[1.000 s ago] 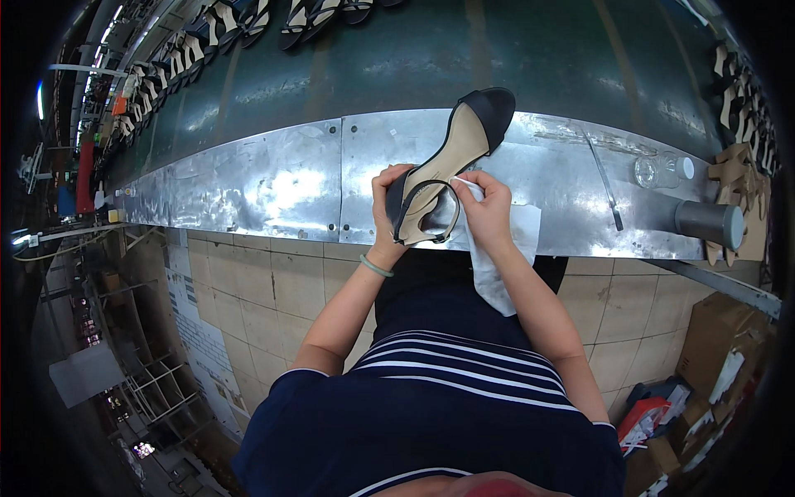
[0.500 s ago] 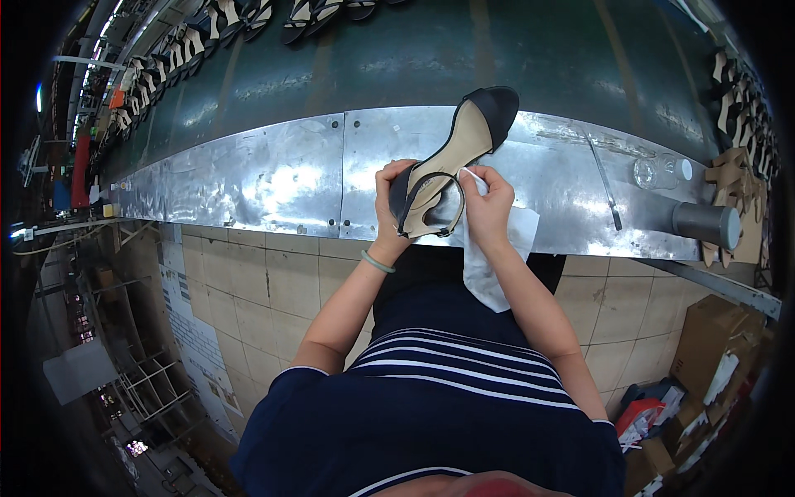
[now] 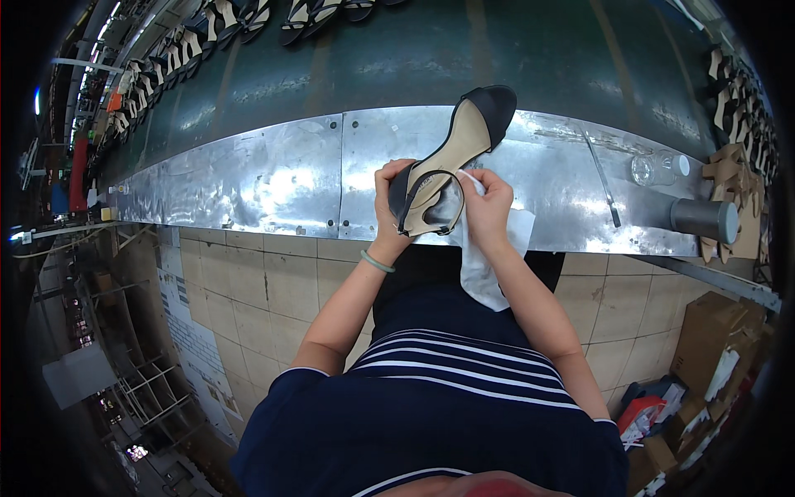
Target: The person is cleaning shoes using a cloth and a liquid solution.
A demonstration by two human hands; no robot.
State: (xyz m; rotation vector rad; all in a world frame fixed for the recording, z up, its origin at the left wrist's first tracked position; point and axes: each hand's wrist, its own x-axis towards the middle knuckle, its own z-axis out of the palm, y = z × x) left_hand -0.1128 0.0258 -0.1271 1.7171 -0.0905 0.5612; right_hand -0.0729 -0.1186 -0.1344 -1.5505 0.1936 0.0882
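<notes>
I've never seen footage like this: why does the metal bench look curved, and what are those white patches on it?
In the head view, the fisheye lens bends the straight metal bench toward the rim, and the corners go black. The white patches are glare from overhead light on the shiny sheet. The sandal and both hands stay sharp at centre.

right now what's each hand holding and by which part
Left hand grips the black sandal at its heel end; right hand holds a white cloth against it.
</notes>
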